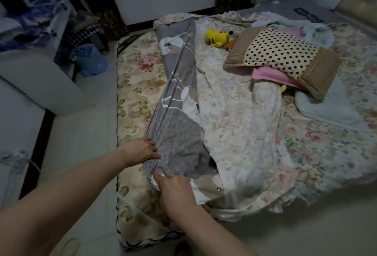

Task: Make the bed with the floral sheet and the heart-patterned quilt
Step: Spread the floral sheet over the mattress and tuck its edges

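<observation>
Floral sheet [134,76]: spread underneath, bared at 9 o'clock. Quilt [234,133]: rumpled at centre, its grey folded edge [175,100] pinched at 6 o'clock by left hand [142,150] and right hand [175,188], fingers curled. Step judged: quilt-spreading; next, edge to be drawn towards 9 o'clock, flat.

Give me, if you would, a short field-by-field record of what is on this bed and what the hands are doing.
floral sheet: spread over the mattress, bare along the left side
quilt: rumpled on the sheet, grey side folded up along its left edge
left hand: grips the quilt's grey fold
right hand: grips the quilt at its near end
polka-dot pillow: far right, lying on a pink cloth
yellow plush toy: lies left of the pillow
</observation>
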